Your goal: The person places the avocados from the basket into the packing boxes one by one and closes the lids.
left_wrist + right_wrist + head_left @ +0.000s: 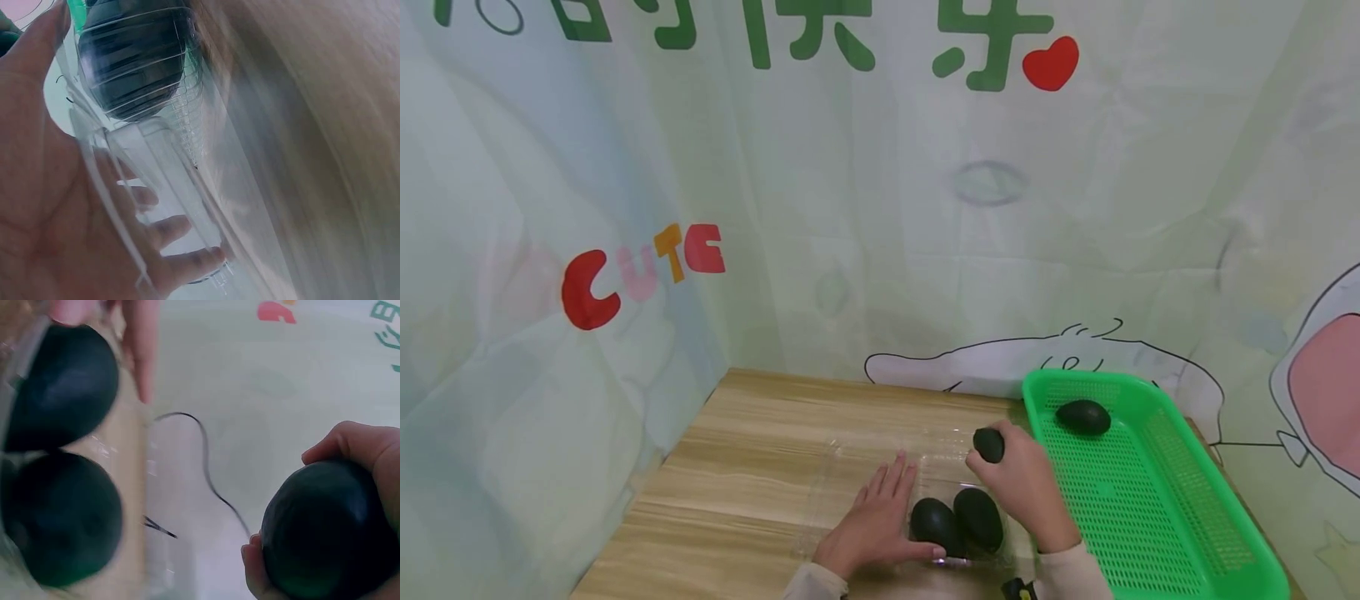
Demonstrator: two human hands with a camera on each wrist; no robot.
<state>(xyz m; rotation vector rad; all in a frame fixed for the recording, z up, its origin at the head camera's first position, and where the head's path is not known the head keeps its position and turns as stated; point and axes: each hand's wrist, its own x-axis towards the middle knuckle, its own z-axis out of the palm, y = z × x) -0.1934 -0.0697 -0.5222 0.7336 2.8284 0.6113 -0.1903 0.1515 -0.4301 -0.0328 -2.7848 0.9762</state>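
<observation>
A clear plastic clamshell box (946, 468) lies on the wooden table, with two dark avocados, one (934, 525) beside another (979, 518), in its near right part. My left hand (874, 523) rests on the box with fingers straight and spread, its thumb reaching along the near edge by the avocados. In the left wrist view the palm lies against the clear plastic. My right hand (1028, 485) grips a third avocado (331, 531) above the box's far right corner, its fingers curled round the fruit.
To the right stands a green slotted plastic basket (1232, 508), with one avocado (1083, 417) at its far end. Wood-grain tabletop (700, 500) extends to the left. A printed cloth (850, 275) hangs behind the table. A small black object (1019, 589) shows by the right sleeve.
</observation>
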